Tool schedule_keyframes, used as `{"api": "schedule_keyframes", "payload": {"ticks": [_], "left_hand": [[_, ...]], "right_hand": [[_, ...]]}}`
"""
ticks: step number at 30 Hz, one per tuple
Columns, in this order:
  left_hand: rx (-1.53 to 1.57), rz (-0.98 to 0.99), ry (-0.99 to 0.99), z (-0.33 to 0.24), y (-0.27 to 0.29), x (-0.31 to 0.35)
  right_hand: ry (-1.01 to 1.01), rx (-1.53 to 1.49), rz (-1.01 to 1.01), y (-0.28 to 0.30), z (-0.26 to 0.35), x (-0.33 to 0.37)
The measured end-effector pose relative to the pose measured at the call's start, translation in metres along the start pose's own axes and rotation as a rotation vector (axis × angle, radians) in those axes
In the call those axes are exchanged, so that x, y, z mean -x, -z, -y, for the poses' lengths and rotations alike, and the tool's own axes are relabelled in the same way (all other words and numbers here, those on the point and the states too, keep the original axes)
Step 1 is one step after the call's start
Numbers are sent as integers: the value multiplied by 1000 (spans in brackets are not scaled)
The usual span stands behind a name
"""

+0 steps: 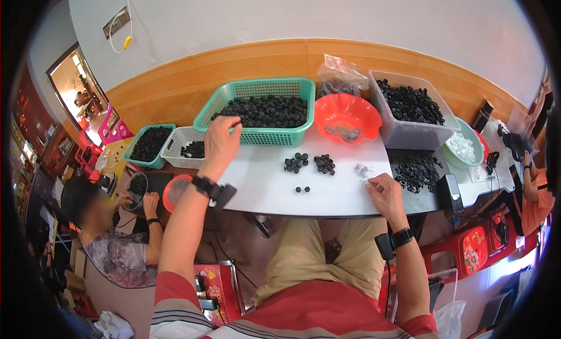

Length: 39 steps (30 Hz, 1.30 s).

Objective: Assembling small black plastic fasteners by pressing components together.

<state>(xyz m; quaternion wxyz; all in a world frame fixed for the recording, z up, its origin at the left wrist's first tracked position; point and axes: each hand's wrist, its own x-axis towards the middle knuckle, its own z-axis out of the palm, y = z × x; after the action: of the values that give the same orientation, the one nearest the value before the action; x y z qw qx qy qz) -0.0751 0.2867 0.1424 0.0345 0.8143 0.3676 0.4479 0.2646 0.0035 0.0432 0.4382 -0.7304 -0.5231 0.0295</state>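
Observation:
My left hand (222, 141) is held at the near left corner of a green basket (280, 139) full of small black plastic parts (266, 111). Its fingers are curled together; whatever they may grip is hidden. By the right part of the white table, my right hand (387, 194) has thumb and fingertips drawn together beside a little heap of thin metal pins (362, 170). Anything in that pinch is too small to name. Between my hands lie two clusters of black parts, a left cluster (296, 162) and a right cluster (325, 164), with two single black parts (302, 189) nearer me.
A red scalloped bowl (357, 108) holds more pins. Right of it stands a grey bin (412, 137) of black parts, with loose black parts (418, 172) spread below. A white basket (175, 149) sits at left. Another person (120, 245) works at far left.

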Motion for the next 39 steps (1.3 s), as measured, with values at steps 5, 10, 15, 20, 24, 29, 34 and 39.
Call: {"api": "schedule_keyframes", "payload": {"ticks": [5,10,15,20,24,29,34,39], "left_hand": [[-180,422,142,48,-8,-54],[-149,790,204,92,-42,-88],[-273,853,248,112,-61,-100],[-378,857,226,134,-73,-108],[-361,817,144,147,-68,-111],[-108,772,33,89,-61,-118],[-310,1023,-103,84,-72,-124],[-494,1111,18,107,-71,-137]], "right_hand": [[-25,2,6,0,3,-2],[-36,-62,-2,-1,-2,-3],[-65,-71,13,2,2,-4],[-95,-89,26,2,2,-6],[-55,-110,31,0,2,-8],[-47,-147,14,0,-2,-6],[-93,-136,39,2,2,-6],[-61,-137,34,3,5,-7]]}}
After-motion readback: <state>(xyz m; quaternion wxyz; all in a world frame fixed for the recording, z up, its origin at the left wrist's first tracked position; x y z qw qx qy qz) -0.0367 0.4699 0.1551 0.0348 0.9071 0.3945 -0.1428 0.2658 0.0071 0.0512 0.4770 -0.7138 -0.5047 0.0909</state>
